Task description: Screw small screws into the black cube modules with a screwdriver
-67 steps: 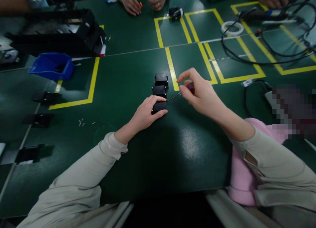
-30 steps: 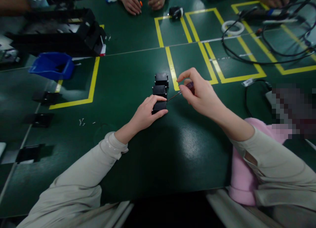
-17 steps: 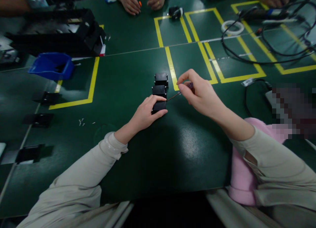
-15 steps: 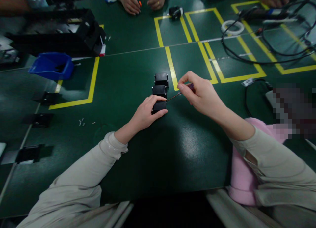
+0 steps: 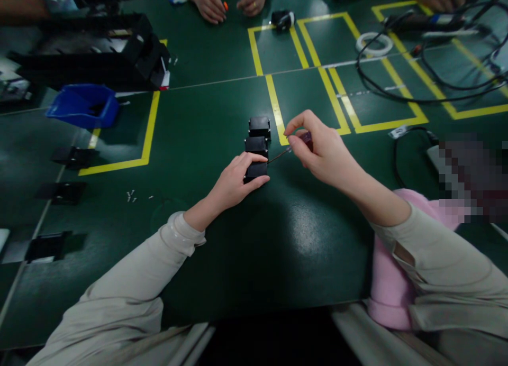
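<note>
Three small black blocks stand in a row on the green table (image 5: 222, 112). My left hand (image 5: 234, 183) is closed round the nearest black block (image 5: 256, 171), thumb and fingers pinching its sides. Behind it sit the middle block (image 5: 256, 145) and the far block (image 5: 259, 127). My right hand (image 5: 321, 149) pinches a small screwdriver (image 5: 291, 146) by its dark reddish handle. The thin shaft slants down to the left and its tip meets the right side of the nearest block.
A blue bin (image 5: 83, 106) and a black fixture (image 5: 91, 51) stand at the far left. Flat black parts (image 5: 63, 192) lie along the left edge, tiny screws (image 5: 130, 197) near them. Black cables (image 5: 428, 75) and a white tape roll (image 5: 373, 44) lie far right. Other people's hands (image 5: 230, 1) rest across the table.
My right fingers shift slightly on the screwdriver handle, dipping a little and coming back. The left hand and the blocks stay put.
</note>
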`<state>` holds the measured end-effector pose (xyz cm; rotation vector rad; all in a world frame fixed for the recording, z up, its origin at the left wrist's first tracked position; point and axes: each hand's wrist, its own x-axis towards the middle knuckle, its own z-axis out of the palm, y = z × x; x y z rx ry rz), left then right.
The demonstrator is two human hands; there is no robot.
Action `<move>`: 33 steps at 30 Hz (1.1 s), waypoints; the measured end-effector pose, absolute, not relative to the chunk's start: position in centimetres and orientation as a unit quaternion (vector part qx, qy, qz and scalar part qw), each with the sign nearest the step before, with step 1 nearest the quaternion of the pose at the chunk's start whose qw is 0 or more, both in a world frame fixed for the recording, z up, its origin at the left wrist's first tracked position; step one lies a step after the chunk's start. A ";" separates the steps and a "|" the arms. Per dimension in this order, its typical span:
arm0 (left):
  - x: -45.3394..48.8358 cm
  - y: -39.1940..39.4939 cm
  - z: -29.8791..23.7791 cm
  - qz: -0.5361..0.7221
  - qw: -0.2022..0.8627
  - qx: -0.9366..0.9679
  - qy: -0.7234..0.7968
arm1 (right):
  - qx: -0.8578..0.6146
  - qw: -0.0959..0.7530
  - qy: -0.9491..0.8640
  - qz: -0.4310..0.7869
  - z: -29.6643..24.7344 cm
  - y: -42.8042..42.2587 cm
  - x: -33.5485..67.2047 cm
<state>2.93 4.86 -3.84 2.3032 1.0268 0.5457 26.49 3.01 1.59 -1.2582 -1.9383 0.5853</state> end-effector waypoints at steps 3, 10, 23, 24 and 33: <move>3.0 4.9 -3.9 0.205 0.276 0.858 0.383 | -0.489 0.372 -0.754 0.230 1.6 3.0 26.5; 2.9 4.8 -3.9 0.203 0.277 0.856 0.386 | -0.499 0.362 -0.755 0.225 1.5 3.0 26.5; 3.0 4.8 -3.8 0.204 0.279 0.855 0.386 | -0.503 0.374 -0.744 0.233 1.5 3.0 26.5; 3.0 4.8 -3.8 0.203 0.279 0.855 0.386 | -0.503 0.376 -0.743 0.232 1.5 3.0 26.5; 3.0 4.9 -4.0 0.206 0.276 0.857 0.383 | -0.498 0.370 -0.751 0.225 1.4 3.2 26.6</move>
